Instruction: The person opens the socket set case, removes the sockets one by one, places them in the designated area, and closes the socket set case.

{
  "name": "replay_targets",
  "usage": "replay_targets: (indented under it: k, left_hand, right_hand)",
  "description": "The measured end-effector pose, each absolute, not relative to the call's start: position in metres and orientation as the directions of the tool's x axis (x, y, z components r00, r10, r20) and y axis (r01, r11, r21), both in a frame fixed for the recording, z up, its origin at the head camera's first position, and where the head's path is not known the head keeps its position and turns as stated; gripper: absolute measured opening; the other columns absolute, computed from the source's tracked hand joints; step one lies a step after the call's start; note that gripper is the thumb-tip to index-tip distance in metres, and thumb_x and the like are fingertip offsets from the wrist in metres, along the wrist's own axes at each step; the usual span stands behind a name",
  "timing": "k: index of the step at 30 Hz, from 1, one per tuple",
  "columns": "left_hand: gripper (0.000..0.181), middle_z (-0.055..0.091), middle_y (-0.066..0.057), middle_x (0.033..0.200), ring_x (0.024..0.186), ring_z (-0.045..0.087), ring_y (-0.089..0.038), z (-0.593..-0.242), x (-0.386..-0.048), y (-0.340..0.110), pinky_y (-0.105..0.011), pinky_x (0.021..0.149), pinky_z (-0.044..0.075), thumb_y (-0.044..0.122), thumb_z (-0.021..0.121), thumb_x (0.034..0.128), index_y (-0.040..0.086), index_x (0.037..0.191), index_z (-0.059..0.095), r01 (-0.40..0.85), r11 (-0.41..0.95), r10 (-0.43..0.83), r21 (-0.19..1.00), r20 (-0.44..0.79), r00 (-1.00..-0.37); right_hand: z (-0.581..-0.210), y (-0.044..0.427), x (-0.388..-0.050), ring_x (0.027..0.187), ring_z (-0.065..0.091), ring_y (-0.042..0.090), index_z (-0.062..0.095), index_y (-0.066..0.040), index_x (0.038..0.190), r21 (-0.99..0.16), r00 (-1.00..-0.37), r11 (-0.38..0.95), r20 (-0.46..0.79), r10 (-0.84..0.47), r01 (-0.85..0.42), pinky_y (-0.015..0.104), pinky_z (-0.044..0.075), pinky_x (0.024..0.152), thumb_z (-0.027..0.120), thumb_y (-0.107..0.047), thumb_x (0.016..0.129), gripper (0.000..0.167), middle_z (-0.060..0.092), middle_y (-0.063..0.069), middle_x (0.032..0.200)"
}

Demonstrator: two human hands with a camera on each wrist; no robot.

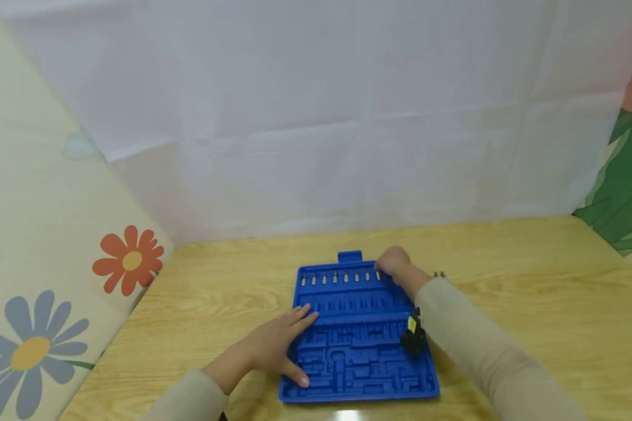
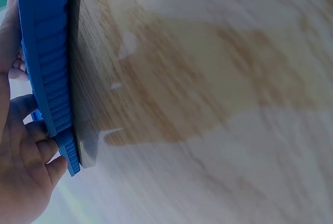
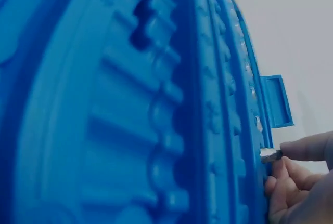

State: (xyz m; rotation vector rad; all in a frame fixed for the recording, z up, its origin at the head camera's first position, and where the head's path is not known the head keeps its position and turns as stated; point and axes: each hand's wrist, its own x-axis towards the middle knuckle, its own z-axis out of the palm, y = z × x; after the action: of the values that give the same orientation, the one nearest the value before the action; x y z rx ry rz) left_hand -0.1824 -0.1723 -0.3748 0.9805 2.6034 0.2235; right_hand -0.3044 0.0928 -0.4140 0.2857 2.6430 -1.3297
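Note:
An open blue case [image 1: 358, 318] lies on the table, with a row of small metal bits [image 1: 346, 276] along its far part. My left hand [image 1: 276, 345] rests on the case's left edge, fingers spread; the left wrist view has that hand [image 2: 26, 156] against the blue side wall [image 2: 49, 52]. At the right end of the bit row is my right hand [image 1: 395, 263]. In the right wrist view my right hand [image 3: 307, 182] pinches a metal bit [image 3: 270, 155] at the case's far edge.
Two small dark-tipped pieces [image 1: 439, 275] lie on the table right of the case, beside my right sleeve. A blue latch tab [image 1: 350, 256] sticks out at the case's far edge. A white sheet [image 1: 347, 117] hangs behind the table.

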Motion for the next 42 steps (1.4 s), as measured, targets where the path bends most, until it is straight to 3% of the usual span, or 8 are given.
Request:
replay_targets:
  k: [4,7,14,17,24,30,37,42]
  left_hand:
    - [0.108,0.017,-0.015,0.141,0.126,0.015,-0.031,-0.375,-0.182,-0.173,-0.045,0.097,0.023,0.069,0.058,0.0553,0.008,0.137,0.023,0.609,0.748,0.663,0.263,-0.271,-0.698]
    - [0.108,0.016,-0.015,0.141,0.127,0.015,-0.031,-0.376,-0.182,-0.173,-0.045,0.097,0.023,0.069,0.058,0.0555,0.009,0.137,0.023,0.606,0.749,0.662,0.266,-0.275,-0.697]
    - [0.108,0.017,-0.015,0.141,0.127,0.016,-0.031,-0.376,-0.183,-0.173,-0.046,0.096,0.025,0.068,0.060,0.0554,0.008,0.138,0.022,0.613,0.746,0.666,0.260,-0.270,-0.696]
    - [0.108,0.016,-0.015,0.141,0.127,0.016,-0.030,-0.375,-0.184,-0.174,-0.046,0.096,0.025,0.068,0.059,0.0553,0.009,0.138,0.022,0.615,0.747,0.665,0.254,-0.271,-0.696]
    - [0.108,0.016,-0.013,0.141,0.127,0.015,-0.030,-0.376,-0.183,-0.177,-0.046,0.096,0.024,0.068,0.059,0.0551,0.010,0.138,0.022,0.603,0.755,0.656,0.258,-0.286,-0.699]
    - [0.108,0.016,-0.013,0.141,0.127,0.015,-0.030,-0.377,-0.182,-0.176,-0.046,0.096,0.023,0.069,0.058,0.0555,0.010,0.138,0.022,0.600,0.755,0.655,0.263,-0.293,-0.696]
    - [0.108,0.015,-0.013,0.142,0.127,0.014,-0.029,-0.379,-0.183,-0.175,-0.045,0.097,0.023,0.070,0.057,0.0555,0.010,0.138,0.021,0.612,0.750,0.662,0.253,-0.290,-0.691]
    - [0.107,0.015,-0.014,0.141,0.127,0.014,-0.030,-0.377,-0.184,-0.175,-0.045,0.097,0.023,0.067,0.060,0.0561,0.009,0.138,0.021,0.612,0.748,0.663,0.256,-0.287,-0.691]
  right_hand:
    - [-0.465,0.106,-0.338,0.058,0.041,0.021,0.048,-0.006,0.056,-0.821,-0.978,0.538,-0.202,0.042,0.193,0.034,0.038,0.050,0.064,-0.007,0.066,0.019,0.044,0.004,0.062]
    - [-0.470,0.110,-0.339,0.062,0.043,0.021,0.056,-0.004,0.064,-0.849,-0.981,0.501,-0.192,0.004,0.168,0.035,0.039,0.054,0.067,-0.009,0.068,0.012,0.050,0.005,0.067]
    - [-0.406,0.100,-0.292,0.082,0.052,0.025,0.062,0.003,0.086,-0.865,-0.970,0.454,-0.242,-0.008,0.212,0.038,0.043,0.070,0.059,-0.003,0.078,0.010,0.058,0.013,0.091]
    - [-0.389,0.099,-0.279,0.082,0.051,0.023,0.061,0.005,0.089,-0.873,-0.971,0.439,-0.240,-0.009,0.212,0.035,0.043,0.071,0.057,-0.002,0.080,0.012,0.058,0.012,0.090]
    - [-0.390,0.099,-0.281,0.074,0.050,0.019,0.057,0.005,0.093,-0.911,-0.959,0.308,-0.283,0.017,0.274,0.032,0.044,0.069,0.056,-0.004,0.083,0.014,0.055,0.007,0.080]
    - [-0.430,0.115,-0.309,0.070,0.055,0.021,0.058,0.001,0.086,-0.962,-0.972,0.156,-0.233,-0.039,0.224,0.035,0.047,0.067,0.061,-0.006,0.079,0.011,0.057,0.010,0.078]
    - [-0.375,0.122,-0.270,0.071,0.054,0.015,0.051,0.009,0.103,-0.947,-0.961,0.175,-0.274,-0.015,0.268,0.035,0.045,0.076,0.051,-0.003,0.086,0.021,0.056,0.008,0.083]
    - [-0.374,0.143,-0.269,0.072,0.053,0.013,0.048,0.011,0.109,-0.948,-0.966,0.193,-0.260,-0.010,0.253,0.035,0.044,0.080,0.049,-0.005,0.086,0.028,0.055,0.007,0.085]
